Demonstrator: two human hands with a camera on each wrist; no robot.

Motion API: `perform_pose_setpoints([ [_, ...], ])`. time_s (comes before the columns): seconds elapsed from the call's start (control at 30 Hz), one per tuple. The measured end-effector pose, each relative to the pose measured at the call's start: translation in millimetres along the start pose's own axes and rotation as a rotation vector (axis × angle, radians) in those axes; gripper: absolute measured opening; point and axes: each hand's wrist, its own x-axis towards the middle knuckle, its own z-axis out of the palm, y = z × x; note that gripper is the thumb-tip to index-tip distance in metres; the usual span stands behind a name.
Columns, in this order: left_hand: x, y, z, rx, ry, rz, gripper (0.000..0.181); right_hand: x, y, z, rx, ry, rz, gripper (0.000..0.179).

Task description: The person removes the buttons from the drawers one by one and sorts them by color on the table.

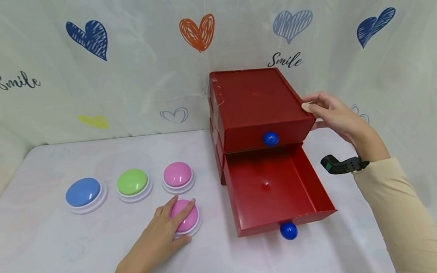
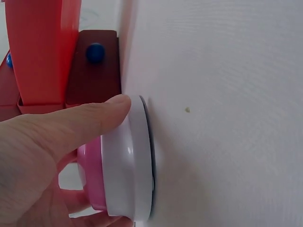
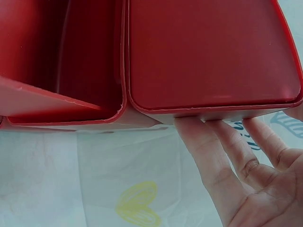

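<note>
My left hand [image 1: 161, 235] grips a pink push button [image 1: 185, 216] on a white round base. In the left wrist view, the thumb lies against one side of the base [image 2: 128, 161] and other fingers reach round the far side. A red drawer cabinet [image 1: 256, 96] stands to the right. Its middle drawer [image 1: 266, 195] is pulled out, while the drawers above and below it are closed. My right hand [image 1: 335, 117] holds the cabinet's top right edge, thumb on top. Its fingertips touch the side wall in the right wrist view.
A blue push button [image 1: 83, 192], a green push button [image 1: 132, 182] and another pink push button [image 1: 178, 175] sit in a row on the white table [image 1: 51, 262]. Blue knobs [image 1: 288, 231] stick out from the drawers. A curtain [image 1: 142, 72] printed with hearts hangs behind.
</note>
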Motion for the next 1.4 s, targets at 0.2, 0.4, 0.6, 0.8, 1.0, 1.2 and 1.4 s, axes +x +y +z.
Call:
perform_pose_setpoints([
  [0.2, -0.8, -3.5, 3.6, -0.008, -0.004, 0.004, 0.069, -0.4, 0.3, 0.2, -0.001, -0.001, 0.004, 0.042],
  [0.4, -0.2, -5.7, 7.4, -0.006, -0.005, -0.013, 0.068, -0.5, -0.5, 1.0, -0.013, 0.01, 0.014, 0.043],
  [0.6, -0.1, -1.6, 8.6, 0.015, 0.009, -0.038, 0.068, 0.0, -1.1, 1.0, -0.001, 0.009, 0.013, 0.041],
  [0.8, -0.5, 1.0, 13.0, 0.036, 0.031, -0.051, 0.07, 0.0, -0.5, -0.1, 0.003, 0.008, 0.013, 0.039],
  [1.0, -0.6, 2.9, 14.0, 0.037, 0.031, -0.064, 0.071, -0.2, -0.6, -0.1, 0.007, 0.009, 0.018, 0.04],
  [1.2, -1.2, 6.0, 8.4, 0.031, 0.001, -0.093, 0.071, -0.6, -1.3, 1.0, 0.0, 0.003, 0.023, 0.042],
  [1.4, -0.4, 9.8, -1.3, 0.049, 0.052, -0.056, 0.062, -1.3, -1.7, 0.5, -0.005, 0.003, 0.015, 0.041],
])
